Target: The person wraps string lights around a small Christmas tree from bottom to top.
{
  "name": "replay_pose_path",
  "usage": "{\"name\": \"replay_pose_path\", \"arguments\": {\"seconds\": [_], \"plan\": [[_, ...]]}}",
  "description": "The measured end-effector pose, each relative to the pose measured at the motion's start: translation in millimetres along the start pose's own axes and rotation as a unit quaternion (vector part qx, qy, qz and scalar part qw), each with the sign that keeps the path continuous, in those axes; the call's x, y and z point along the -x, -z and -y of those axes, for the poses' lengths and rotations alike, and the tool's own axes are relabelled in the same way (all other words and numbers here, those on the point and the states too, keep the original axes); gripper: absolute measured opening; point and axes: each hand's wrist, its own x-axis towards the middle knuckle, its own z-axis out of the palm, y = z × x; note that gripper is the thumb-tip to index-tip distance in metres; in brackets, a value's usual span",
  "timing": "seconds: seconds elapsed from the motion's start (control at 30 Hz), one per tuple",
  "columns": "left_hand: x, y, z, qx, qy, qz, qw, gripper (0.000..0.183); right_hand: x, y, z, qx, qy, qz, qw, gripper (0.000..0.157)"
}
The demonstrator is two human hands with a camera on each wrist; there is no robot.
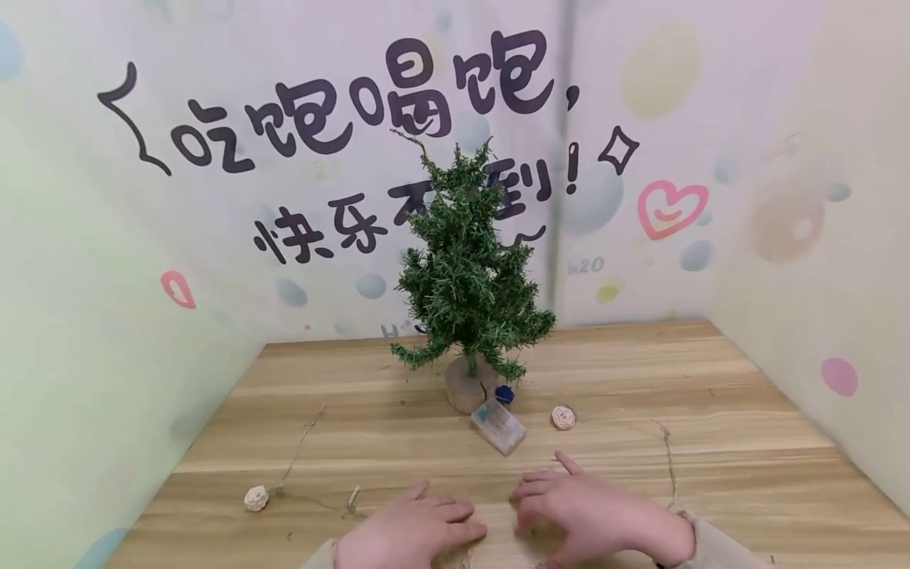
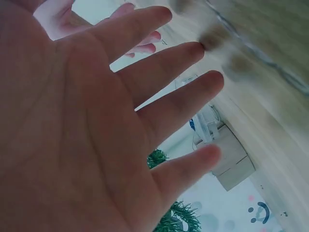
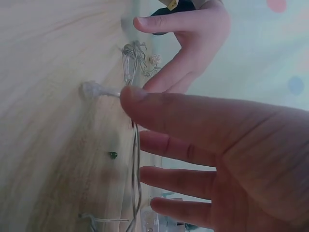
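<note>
My left hand (image 1: 408, 529) lies low over the wooden tabletop, left of centre, its fingers straight and spread. Nothing shows in its palm in the left wrist view. Facing it is my right hand (image 1: 586, 514), fingers spread and slightly bent. In the right wrist view a thin wire cord (image 3: 136, 179) runs along the table past the right fingertips. A clear bulb-like piece (image 3: 91, 89) sticks out from the cord beside the thumb tip. The thumb and fingers stand apart from each other. A clear battery box (image 1: 499, 427) lies ahead of both hands.
A small green artificial tree (image 1: 469, 269) stands behind on a round wooden base (image 1: 462, 389), with a dark blue ball (image 1: 505, 393) beside it. One pale woven ball (image 1: 563, 417) lies at right, another white ball (image 1: 257, 498) at left. Walls (image 1: 817, 276) enclose the tabletop.
</note>
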Motion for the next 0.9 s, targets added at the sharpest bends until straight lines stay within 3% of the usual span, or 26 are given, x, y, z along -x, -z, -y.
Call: {"name": "replay_pose_path", "arguments": {"seconds": [0.2, 0.3, 0.5, 0.9], "plan": [[-1.9, 2.8, -2.1, 0.013, 0.009, -0.002, 0.9999, 0.052, 1.6, 1.3, -0.6, 0.001, -0.007, 0.011, 1.000, 0.020], [-2.3, 2.6, -3.0, -0.005, 0.003, -0.010, 0.9999, 0.040, 2.0, -0.3, -1.3, -0.002, -0.005, 0.006, 1.000, 0.015], [-2.5, 1.2, -6.9, -0.026, -0.005, -0.035, 0.9990, 0.015, 1.4, -1.0, -3.6, -0.014, -0.001, -0.004, 1.000, 0.019], [3.7, 5.1, -4.3, -0.006, -0.017, -0.062, 0.9979, 0.023, -2.3, 13.2, -9.7, -0.084, 0.014, -0.075, 0.993, 0.014]]}}
